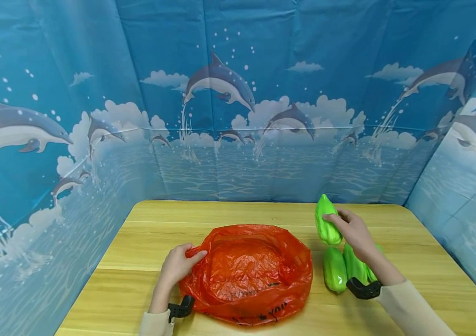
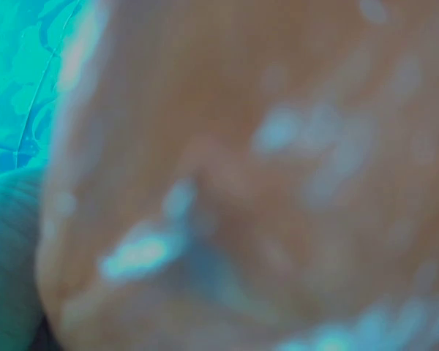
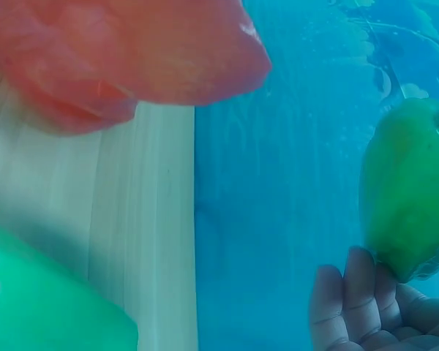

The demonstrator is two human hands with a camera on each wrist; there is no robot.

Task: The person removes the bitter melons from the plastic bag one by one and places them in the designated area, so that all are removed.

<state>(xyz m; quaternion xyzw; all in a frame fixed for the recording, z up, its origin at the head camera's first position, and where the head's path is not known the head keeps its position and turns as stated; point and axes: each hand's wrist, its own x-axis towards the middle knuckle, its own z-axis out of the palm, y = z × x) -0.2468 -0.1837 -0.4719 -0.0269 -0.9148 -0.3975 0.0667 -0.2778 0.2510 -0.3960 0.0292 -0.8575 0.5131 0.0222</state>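
Note:
A red plastic bag (image 1: 300, 268) lies spread on the table with its mouth facing up. My left hand (image 1: 176, 265) pinches the bag's left rim between thumb and fingers. In the left wrist view blurred, shiny bag film (image 2: 241, 88) fills most of the picture. My right hand (image 1: 356, 233) grips a bright green, ridged, pointed vegetable-like piece (image 1: 325, 226) to the right of the bag. The right wrist view shows this green piece (image 3: 410, 190) above the fingers. Below the right hand lie several similar green pieces (image 1: 335, 270), partly hidden by the wrist.
Everything rests on a wooden table (image 1: 154, 219) with light grain. Blue dolphin-print curtains (image 1: 229, 163) stand behind it and along both sides. A black strap mount (image 1: 363, 288) sits on the right wrist, another (image 1: 182, 308) on the left.

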